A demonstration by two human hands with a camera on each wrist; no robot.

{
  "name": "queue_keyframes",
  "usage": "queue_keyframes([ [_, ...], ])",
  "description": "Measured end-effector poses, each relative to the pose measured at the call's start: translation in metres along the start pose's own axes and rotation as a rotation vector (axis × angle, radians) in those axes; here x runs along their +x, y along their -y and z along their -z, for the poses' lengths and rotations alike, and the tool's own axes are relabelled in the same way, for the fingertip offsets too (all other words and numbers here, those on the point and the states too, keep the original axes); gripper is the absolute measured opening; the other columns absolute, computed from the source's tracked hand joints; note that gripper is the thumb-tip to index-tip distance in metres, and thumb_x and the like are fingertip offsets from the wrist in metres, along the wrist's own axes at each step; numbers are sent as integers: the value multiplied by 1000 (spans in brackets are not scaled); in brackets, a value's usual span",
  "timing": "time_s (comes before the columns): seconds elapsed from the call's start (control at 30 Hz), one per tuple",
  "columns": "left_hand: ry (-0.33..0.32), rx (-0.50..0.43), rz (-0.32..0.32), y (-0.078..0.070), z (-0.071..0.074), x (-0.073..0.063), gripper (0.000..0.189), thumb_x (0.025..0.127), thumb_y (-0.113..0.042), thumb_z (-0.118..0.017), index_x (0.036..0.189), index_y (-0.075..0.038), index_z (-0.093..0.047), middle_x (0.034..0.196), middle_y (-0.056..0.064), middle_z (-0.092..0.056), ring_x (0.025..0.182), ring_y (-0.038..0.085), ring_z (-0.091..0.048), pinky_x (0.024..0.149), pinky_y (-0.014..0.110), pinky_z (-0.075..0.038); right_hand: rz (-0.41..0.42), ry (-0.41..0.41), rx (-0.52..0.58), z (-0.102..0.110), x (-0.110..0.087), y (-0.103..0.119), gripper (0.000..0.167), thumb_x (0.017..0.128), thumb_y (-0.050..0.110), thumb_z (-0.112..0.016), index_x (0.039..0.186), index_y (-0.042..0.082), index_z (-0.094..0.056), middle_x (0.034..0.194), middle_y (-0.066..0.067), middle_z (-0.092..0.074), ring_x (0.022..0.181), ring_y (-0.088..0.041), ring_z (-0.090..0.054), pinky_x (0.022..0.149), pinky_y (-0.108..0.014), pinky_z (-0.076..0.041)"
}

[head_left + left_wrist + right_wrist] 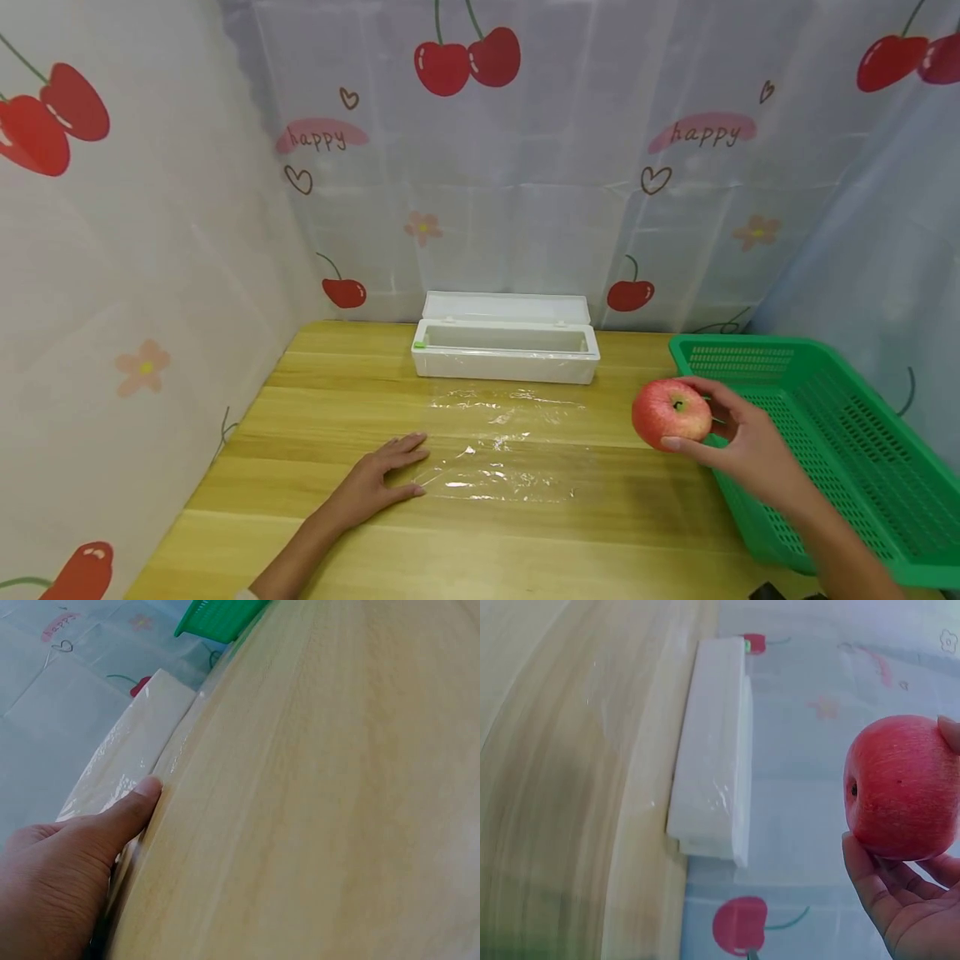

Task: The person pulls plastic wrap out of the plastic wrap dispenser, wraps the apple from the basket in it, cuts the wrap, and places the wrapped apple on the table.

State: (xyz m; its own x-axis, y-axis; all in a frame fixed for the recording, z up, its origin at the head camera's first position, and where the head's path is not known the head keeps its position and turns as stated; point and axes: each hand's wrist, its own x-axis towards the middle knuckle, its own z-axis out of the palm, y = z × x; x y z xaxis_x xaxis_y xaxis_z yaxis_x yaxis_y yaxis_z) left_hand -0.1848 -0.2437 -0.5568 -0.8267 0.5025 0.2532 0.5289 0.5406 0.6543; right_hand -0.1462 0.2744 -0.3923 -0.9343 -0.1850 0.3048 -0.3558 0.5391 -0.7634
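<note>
My right hand (757, 458) grips a red apple (663, 414), holding it up between the table and the green basket with thumb and fingers round its sides. In the right wrist view the apple (904, 791) sits clear of the table, stem dimple facing left. A sheet of cling film (502, 458) lies spread on the wood, running from the white film dispenser box (506, 367). Resting at the film's left edge, my left hand (371, 487) lies with fingers extended. In the left wrist view its thumb points along the tabletop.
The box's lid (506, 308) stands raised behind it. A green plastic basket (847, 454) occupies the right side of the wooden table (337, 400). Curtains printed with cherries (442, 68) enclose the back and sides. A small dark object (768, 592) shows at the bottom edge.
</note>
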Motion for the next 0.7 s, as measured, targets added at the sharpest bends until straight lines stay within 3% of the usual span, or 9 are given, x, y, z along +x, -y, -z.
queue_keyframes([
  [0.27,24,-8,22,0,0,3,63,89,-45,-75,142,-14,-61,158,0,-42,149,26,-33,119,55,-27,0,26,56,-30,18,3,68,84,15,-85,143,11,-52,131,-8,-57,101,-6,-63,81,-21,-57],
  [0.47,27,-4,21,0,-2,4,62,89,-46,-74,142,-15,-61,158,-1,-42,149,26,-33,119,55,-27,6,16,168,-53,30,3,75,82,10,-86,145,5,-45,133,-13,-56,106,-6,-61,87,-17,-55],
  [0.7,8,-9,22,-3,-1,0,60,89,-42,-76,140,-13,-62,157,2,-44,148,26,-35,119,53,-25,25,-1,243,-77,42,10,69,80,9,-87,140,6,-52,128,-11,-59,105,-11,-62,86,-19,-56],
])
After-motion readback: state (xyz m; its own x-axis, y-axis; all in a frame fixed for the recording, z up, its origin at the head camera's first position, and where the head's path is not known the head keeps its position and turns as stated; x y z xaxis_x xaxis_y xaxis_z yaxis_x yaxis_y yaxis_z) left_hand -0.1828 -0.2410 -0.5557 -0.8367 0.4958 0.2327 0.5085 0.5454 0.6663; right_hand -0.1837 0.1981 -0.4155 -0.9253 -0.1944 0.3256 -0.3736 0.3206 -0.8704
